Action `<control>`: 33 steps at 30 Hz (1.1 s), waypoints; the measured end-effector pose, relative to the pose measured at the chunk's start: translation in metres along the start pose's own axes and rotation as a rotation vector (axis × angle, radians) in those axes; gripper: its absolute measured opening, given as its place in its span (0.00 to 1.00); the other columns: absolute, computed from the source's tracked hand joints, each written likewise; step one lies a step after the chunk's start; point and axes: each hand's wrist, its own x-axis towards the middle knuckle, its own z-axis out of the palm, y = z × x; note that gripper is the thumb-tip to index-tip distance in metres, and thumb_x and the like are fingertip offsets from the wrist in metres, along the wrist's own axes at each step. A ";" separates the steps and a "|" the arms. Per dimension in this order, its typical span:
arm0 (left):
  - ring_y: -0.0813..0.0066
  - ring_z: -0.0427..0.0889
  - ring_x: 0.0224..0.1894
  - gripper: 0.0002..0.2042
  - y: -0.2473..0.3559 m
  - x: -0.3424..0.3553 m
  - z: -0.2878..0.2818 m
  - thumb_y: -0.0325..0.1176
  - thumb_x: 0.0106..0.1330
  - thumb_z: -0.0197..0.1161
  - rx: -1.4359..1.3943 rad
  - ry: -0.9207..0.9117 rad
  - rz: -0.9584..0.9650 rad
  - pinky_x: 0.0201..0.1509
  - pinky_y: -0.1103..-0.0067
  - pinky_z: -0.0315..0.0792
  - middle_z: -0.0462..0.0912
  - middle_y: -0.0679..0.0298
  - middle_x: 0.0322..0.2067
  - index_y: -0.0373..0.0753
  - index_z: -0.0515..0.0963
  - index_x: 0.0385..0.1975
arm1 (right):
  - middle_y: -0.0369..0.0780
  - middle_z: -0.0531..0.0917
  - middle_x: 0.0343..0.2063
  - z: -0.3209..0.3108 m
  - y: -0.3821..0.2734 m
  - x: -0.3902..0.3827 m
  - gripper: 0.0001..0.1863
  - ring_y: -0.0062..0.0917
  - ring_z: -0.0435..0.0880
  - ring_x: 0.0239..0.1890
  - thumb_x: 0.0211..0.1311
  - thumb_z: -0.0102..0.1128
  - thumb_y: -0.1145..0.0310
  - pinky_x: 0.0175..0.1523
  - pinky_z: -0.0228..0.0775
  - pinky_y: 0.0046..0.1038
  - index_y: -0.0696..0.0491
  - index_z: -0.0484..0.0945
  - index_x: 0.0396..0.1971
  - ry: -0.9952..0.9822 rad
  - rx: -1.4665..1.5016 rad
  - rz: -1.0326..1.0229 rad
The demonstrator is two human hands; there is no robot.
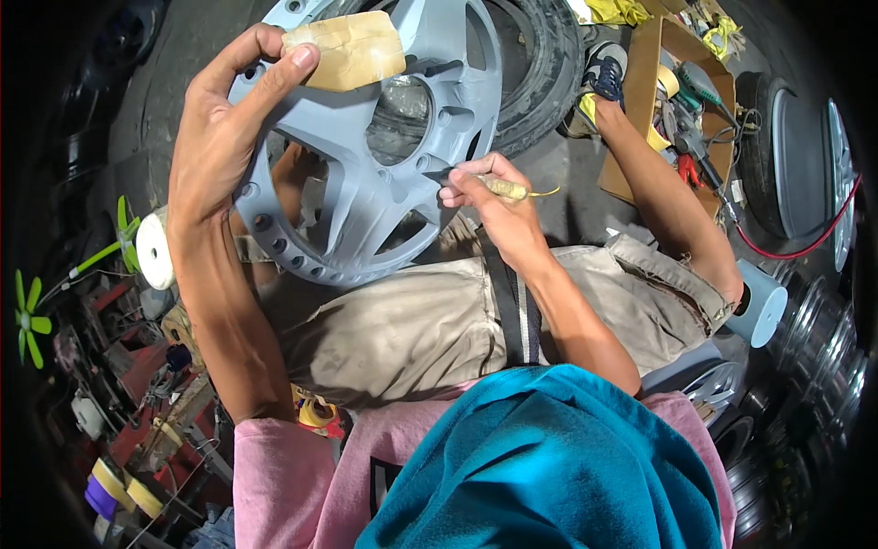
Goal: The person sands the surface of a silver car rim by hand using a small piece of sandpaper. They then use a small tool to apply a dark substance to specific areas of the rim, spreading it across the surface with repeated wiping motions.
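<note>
A grey alloy wheel rim [343, 137] with wide spokes and a row of holes along its edge leans tilted against my lap. My left hand [233, 114] is closed at its upper left edge, its thumb pressing a creased tan piece of paper or sandpaper [357, 53] over the rim. In my right hand [498, 206] is a small blade tool [504, 188], its handle wrapped in yellowish tape with a loose strand at the end. The tool's dark tip touches or nearly touches a spoke by the centre hole. My left fingertips are partly hidden behind the paper.
A black tire [549, 78] lies beyond the rim. Right of my leg, a cardboard box [645, 87] holds tools and tape rolls. A red hose [777, 254], a light blue stool [759, 302] and stacked wheels [823, 329] stand at the right. Green-bladed fans [32, 322] and red machinery occupy the left.
</note>
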 end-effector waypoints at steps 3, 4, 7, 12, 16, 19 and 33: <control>0.83 0.77 0.42 0.13 -0.001 -0.001 0.001 0.41 0.67 0.77 0.031 0.011 0.039 0.51 0.84 0.69 0.81 0.71 0.37 0.41 0.81 0.37 | 0.43 0.88 0.37 0.000 0.010 0.000 0.06 0.24 0.90 0.39 0.74 0.65 0.73 0.46 0.86 0.28 0.59 0.78 0.42 0.070 0.318 0.097; 0.83 0.76 0.43 0.13 -0.001 -0.001 0.000 0.41 0.67 0.77 0.055 0.023 0.063 0.52 0.83 0.69 0.80 0.71 0.38 0.41 0.81 0.37 | 0.43 0.88 0.38 0.000 0.013 -0.001 0.08 0.24 0.90 0.40 0.74 0.66 0.72 0.47 0.85 0.28 0.59 0.77 0.43 0.087 0.316 0.038; 0.82 0.76 0.45 0.13 -0.001 0.002 0.000 0.40 0.67 0.77 0.033 0.022 0.003 0.54 0.81 0.69 0.80 0.71 0.39 0.41 0.81 0.36 | 0.42 0.88 0.37 0.003 0.019 -0.002 0.09 0.24 0.90 0.41 0.75 0.66 0.71 0.49 0.84 0.27 0.60 0.77 0.43 0.130 0.204 -0.091; 0.81 0.76 0.45 0.12 -0.005 0.002 -0.004 0.40 0.67 0.77 0.019 0.051 -0.027 0.56 0.81 0.68 0.80 0.70 0.39 0.41 0.82 0.36 | 0.40 0.88 0.34 0.012 0.016 -0.005 0.07 0.21 0.89 0.39 0.75 0.65 0.71 0.47 0.81 0.24 0.59 0.77 0.42 0.193 -0.021 -0.212; 0.80 0.76 0.46 0.12 -0.007 0.003 -0.006 0.40 0.67 0.77 0.029 0.042 -0.015 0.58 0.81 0.68 0.81 0.70 0.40 0.41 0.82 0.36 | 0.39 0.88 0.32 0.009 0.027 -0.002 0.08 0.20 0.86 0.34 0.72 0.67 0.70 0.41 0.77 0.27 0.58 0.79 0.41 0.216 -0.118 -0.265; 0.80 0.76 0.47 0.13 -0.008 0.003 -0.006 0.41 0.67 0.77 0.035 0.037 -0.007 0.58 0.80 0.68 0.81 0.70 0.39 0.41 0.82 0.37 | 0.41 0.87 0.31 0.010 0.030 -0.001 0.09 0.23 0.85 0.32 0.70 0.69 0.69 0.40 0.76 0.29 0.57 0.79 0.40 0.238 -0.223 -0.314; 0.80 0.77 0.46 0.13 -0.004 0.002 -0.004 0.41 0.67 0.77 0.064 0.045 -0.015 0.58 0.81 0.68 0.81 0.69 0.39 0.41 0.82 0.37 | 0.41 0.88 0.32 0.009 0.017 -0.005 0.09 0.24 0.86 0.34 0.70 0.69 0.69 0.42 0.77 0.30 0.58 0.80 0.39 0.143 -0.242 -0.381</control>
